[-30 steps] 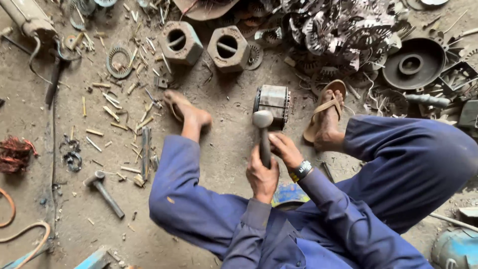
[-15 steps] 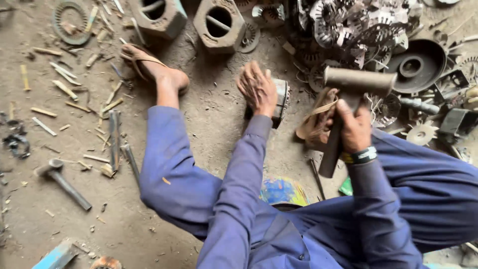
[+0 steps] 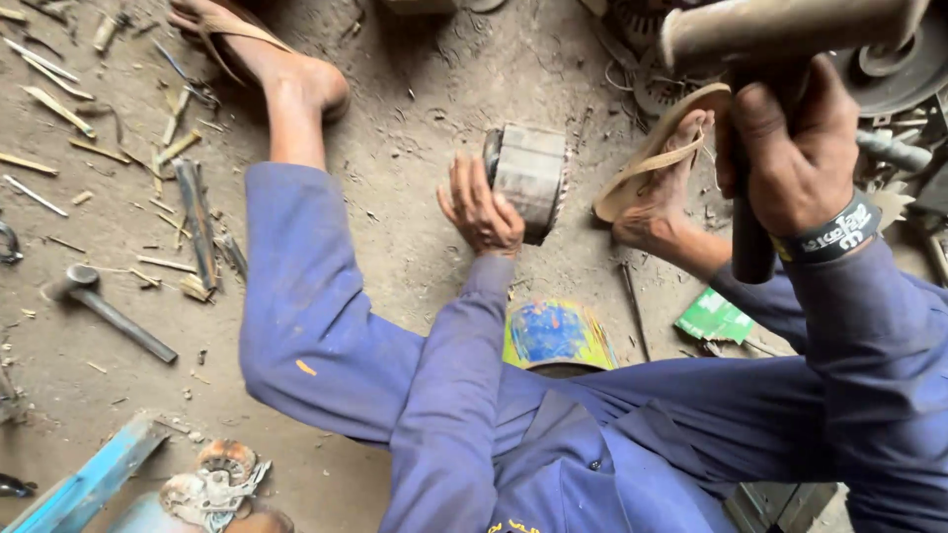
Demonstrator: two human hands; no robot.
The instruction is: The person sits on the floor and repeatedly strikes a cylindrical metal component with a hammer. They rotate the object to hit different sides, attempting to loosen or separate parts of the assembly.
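1. Closest in, blue sleeves and trouser legs fill the bottom of the view; the person sits on the dirt floor, legs spread.
2. A round yellow-and-blue disc lies on the floor between the legs, and a green packet lies beside the right leg.
3. Left hand is down low, fingers spread and pressed against the side of the stator, a grey ribbed metal drum that rests on the floor between the two feet.
4. Right hand is up high, close to the camera, fist wrapped tight around the dark handle of a hammer; its heavy cylindrical head is raised at the top right, well above the stator.
5. Off to the left, a small hammer lies apart, among scattered metal strips.
6. Farther out, both feet wear sandals; the right sandal is just beside the stator.
7. At the far right, a heap of scrap parts.
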